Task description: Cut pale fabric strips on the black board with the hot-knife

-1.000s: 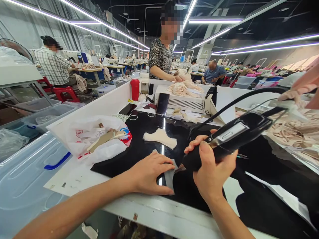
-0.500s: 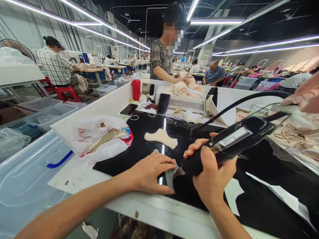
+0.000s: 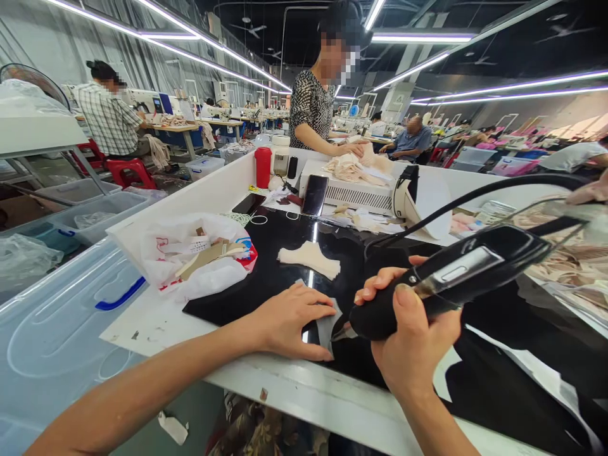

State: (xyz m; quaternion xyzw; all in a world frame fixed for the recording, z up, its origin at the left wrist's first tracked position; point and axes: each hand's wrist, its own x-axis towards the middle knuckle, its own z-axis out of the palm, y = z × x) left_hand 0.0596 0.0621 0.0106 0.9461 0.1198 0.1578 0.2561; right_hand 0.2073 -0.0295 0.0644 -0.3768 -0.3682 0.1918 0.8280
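Black corded tool [image 3: 475, 266], held aslant over a glossy black sheet [image 3: 223, 301]; the fingers and thumb of the right hand [image 3: 411, 335] are clamped around its thick, dark grip. Its pointed metal tip [image 3: 346, 331] lies low beside the edge of a grey piece [image 3: 327, 324]; whether the two touch cannot be told. The left hand [image 3: 289, 323] rests palm down across this piece, with thumb and fingers apart, flattening rather than pinching it. Judged from the pose, sound handling calls for even pressure from the left hand, fingertips set back from the metal tip, a firm right wrist, and slack in the cable [image 3: 475, 195], whose pull could turn the heavy rear end. Beyond the left fingers lies a cream fabric piece [image 3: 311, 256]; farther left, a white plastic bag [image 3: 159, 253] of scraps overlaps the sheet. Near the right wrist, a pale cut piece [image 3: 445, 373] is partly hidden by the forearm. Principal obstructions are the cable, arching behind the tool, and another person's hand [image 3: 591, 190] near its rear end. At the far side stand a phone [image 3: 315, 195] and a red cup [image 3: 263, 168]
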